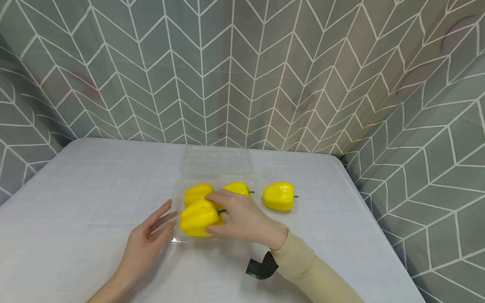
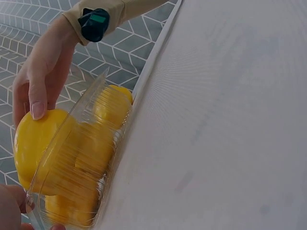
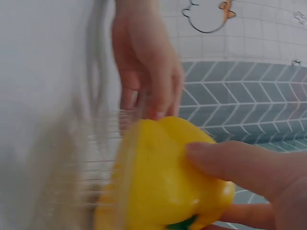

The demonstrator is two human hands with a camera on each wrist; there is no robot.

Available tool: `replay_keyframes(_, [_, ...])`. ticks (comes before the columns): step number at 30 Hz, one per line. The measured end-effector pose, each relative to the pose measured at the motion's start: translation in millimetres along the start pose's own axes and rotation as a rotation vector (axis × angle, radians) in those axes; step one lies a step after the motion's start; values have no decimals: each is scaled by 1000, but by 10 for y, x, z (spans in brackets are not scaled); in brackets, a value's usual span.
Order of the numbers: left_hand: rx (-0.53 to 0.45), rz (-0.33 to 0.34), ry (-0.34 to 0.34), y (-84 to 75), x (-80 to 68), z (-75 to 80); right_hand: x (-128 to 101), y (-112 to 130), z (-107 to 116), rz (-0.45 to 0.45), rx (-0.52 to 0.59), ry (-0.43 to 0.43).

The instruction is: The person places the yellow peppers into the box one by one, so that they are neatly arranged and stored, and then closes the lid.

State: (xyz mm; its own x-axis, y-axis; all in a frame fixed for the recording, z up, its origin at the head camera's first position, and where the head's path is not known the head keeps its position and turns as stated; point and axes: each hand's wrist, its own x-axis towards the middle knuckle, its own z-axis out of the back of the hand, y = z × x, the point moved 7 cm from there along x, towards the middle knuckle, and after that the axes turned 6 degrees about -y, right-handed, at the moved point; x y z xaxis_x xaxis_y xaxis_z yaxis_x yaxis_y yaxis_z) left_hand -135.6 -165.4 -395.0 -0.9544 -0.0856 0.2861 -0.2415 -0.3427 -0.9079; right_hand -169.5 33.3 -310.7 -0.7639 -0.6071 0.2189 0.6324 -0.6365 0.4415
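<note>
My right hand (image 1: 242, 216) grips a yellow bell pepper (image 1: 198, 219), thumb on the near side and fingers over its far side, with the green stem toward the palm. That pepper is at the front left of a clear plastic clamshell box (image 1: 185, 241), partly above its rim in the left wrist view. Behind it inside the box lie two more yellow peppers, one at the back left (image 1: 197, 192) and one at the back right (image 1: 235, 187), partly covered by the right hand. My left hand (image 1: 145, 242) touches the box's left side with extended fingers.
The box's transparent lid (image 1: 216, 162) lies folded back, away from me. Another yellow pepper (image 1: 278, 196) rests on the white-covered table (image 1: 94, 189), right of the box. Grey patterned curtains (image 1: 227, 75) stand behind and beside the table. A dark wrist device (image 1: 262, 266) is at the right sleeve.
</note>
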Motion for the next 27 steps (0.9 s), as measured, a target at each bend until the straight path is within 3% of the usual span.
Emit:
replay_keyframes(18, [30,42,-3,-2,1,-10,-110,-67,-120,104,118,-192])
replay_keyframes(27, [30,28,-11,-4,0,-8,-148,-178,-286,37,100,-221])
